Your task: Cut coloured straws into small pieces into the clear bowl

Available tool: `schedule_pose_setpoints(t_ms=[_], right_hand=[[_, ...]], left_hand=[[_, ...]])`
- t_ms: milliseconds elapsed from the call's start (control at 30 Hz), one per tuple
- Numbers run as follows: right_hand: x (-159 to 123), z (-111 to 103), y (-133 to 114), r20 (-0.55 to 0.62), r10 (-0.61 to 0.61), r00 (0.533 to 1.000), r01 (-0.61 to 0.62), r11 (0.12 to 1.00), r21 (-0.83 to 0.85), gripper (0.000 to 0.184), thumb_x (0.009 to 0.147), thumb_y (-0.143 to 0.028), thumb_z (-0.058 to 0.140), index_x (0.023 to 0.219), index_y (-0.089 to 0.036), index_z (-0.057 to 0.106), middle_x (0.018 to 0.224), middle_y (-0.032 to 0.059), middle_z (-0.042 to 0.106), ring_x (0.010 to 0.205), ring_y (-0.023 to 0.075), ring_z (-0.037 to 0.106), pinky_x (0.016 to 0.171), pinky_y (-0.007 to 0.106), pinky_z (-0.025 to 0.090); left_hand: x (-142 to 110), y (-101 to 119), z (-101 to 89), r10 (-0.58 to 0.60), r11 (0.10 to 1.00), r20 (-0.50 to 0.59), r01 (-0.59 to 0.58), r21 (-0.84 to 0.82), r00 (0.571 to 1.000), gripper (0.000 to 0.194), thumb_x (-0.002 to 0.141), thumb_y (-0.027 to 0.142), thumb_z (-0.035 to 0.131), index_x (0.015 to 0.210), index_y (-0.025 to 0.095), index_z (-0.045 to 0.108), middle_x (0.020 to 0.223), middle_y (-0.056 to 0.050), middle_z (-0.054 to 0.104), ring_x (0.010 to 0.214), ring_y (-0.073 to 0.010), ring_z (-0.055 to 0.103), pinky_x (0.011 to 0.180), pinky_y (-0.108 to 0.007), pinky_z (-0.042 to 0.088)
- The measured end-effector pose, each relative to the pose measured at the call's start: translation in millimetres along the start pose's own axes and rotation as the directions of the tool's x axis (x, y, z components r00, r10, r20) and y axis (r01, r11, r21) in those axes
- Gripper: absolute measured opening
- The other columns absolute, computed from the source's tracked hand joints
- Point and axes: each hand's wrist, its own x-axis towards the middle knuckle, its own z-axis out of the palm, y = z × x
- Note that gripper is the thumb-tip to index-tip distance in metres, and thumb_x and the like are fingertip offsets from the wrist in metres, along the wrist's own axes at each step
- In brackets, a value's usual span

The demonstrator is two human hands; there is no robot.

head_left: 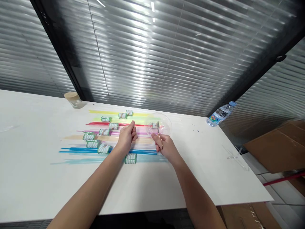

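Observation:
My left hand is closed in a loose fist with the thumb up, above a spread of coloured strands laid side by side on the white table. What its fingers pinch, if anything, is too small to make out. My right hand is closed around a small pair of scissors, blades pointing up and away. Just beyond the blades lies a clear round dish. Several small green-and-white spools sit on the strands; one spool lies near my left wrist.
A jar with a wooden lid stands at the far left edge. A water bottle lies at the far right corner. A clear plastic strip rests near the right edge. Cardboard boxes stand on the floor to the right. Closed blinds back the table.

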Motion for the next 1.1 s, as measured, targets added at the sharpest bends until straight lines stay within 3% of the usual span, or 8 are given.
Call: schedule_pose_setpoints(t_ms=[233, 467, 700, 1100], right_hand=[[0.7, -0.3, 2.0, -0.023, -0.017, 1.0, 0.016, 0.999, -0.04, 0.052, 0.083, -0.066, 0.058, 0.062, -0.019, 0.049, 0.048, -0.0015, 0.051, 0.046, 0.0113, 0.045, 0.051, 0.026, 0.035], [0.4, -1.1, 0.5, -0.01, -0.007, 1.0, 0.008, 0.998, 0.069, 0.058, 0.08, -0.076, 0.054, 0.07, -0.018, 0.052, 0.05, -0.0007, 0.054, 0.039, 0.0088, 0.039, 0.043, 0.025, 0.029], [-5.0, 0.0, -2.7, 0.078, 0.036, 0.996, -0.03, 0.997, -0.072, 0.055, 0.081, -0.071, 0.058, 0.066, -0.019, 0.049, 0.053, -0.0012, 0.055, 0.045, 0.0093, 0.041, 0.046, 0.024, 0.032], [-4.6, -0.3, -3.9, 0.036, 0.034, 0.999, -0.033, 0.999, -0.037, 0.052, 0.082, -0.069, 0.057, 0.068, -0.019, 0.05, 0.052, -0.0019, 0.055, 0.043, 0.009, 0.04, 0.046, 0.024, 0.031]], left_hand=[[1.1, -0.7, -1.0, -0.008, 1.0, -0.01, 0.008, 0.004, 1.0, 0.048, 0.077, 0.05, 0.071, 0.058, 0.018, 0.04, 0.048, 0.008, 0.028, 0.038, -0.0043, 0.03, 0.039, -0.019, 0.025], [1.2, -1.1, -2.7, -0.015, 0.999, 0.021, 0.015, -0.036, 1.0, 0.045, 0.079, 0.047, 0.071, 0.06, 0.018, 0.041, 0.05, 0.008, 0.029, 0.04, -0.0047, 0.029, 0.04, -0.018, 0.027], [2.1, -1.5, -2.3, -0.003, 0.998, 0.058, 0.007, -0.064, 0.998, 0.044, 0.079, 0.046, 0.07, 0.06, 0.017, 0.043, 0.05, 0.007, 0.029, 0.04, -0.0045, 0.03, 0.041, -0.018, 0.028], [-3.1, 0.2, 3.3, 0.015, 1.0, 0.117, -0.016, 0.013, 0.993, 0.043, 0.074, 0.041, 0.073, 0.056, 0.018, 0.041, 0.051, 0.007, 0.031, 0.042, -0.0048, 0.029, 0.042, -0.02, 0.027]])
